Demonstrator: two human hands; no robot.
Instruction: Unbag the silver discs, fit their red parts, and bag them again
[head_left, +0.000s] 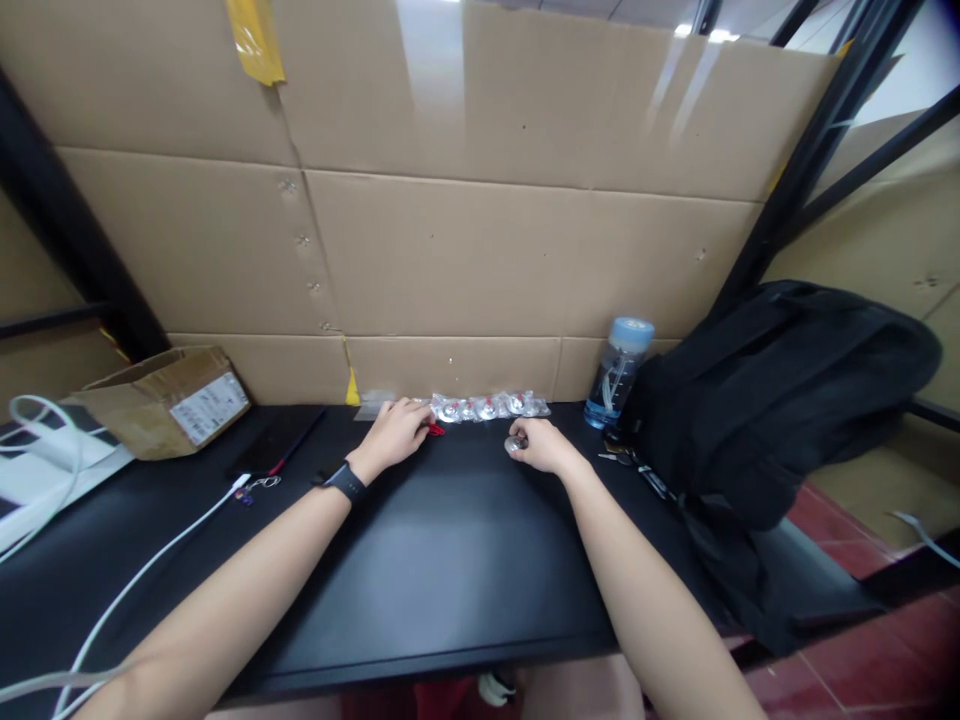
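My left hand (394, 435), with a dark watch (345, 482) on its wrist, is at the back of the black table. Its fingers are bent, and a small red piece (436, 430) shows at the fingertips; its kind is too small to make out. A row of clear plastic packets (489, 406) with round silvery things and red bits inside lies just beyond, against the cardboard. To the right, my right hand (544, 444) is closed around a small round silvery disc (513, 446), held just above or on the tabletop; I cannot tell which.
A cardboard box (161, 400), a dark phone (274, 445) and a white cable (161, 565) are on the left. At right stand a blue-lidded water bottle (619, 375) and a black backpack (772, 400), with keys (616, 457) beside them. A cardboard wall (450, 250) closes the back.
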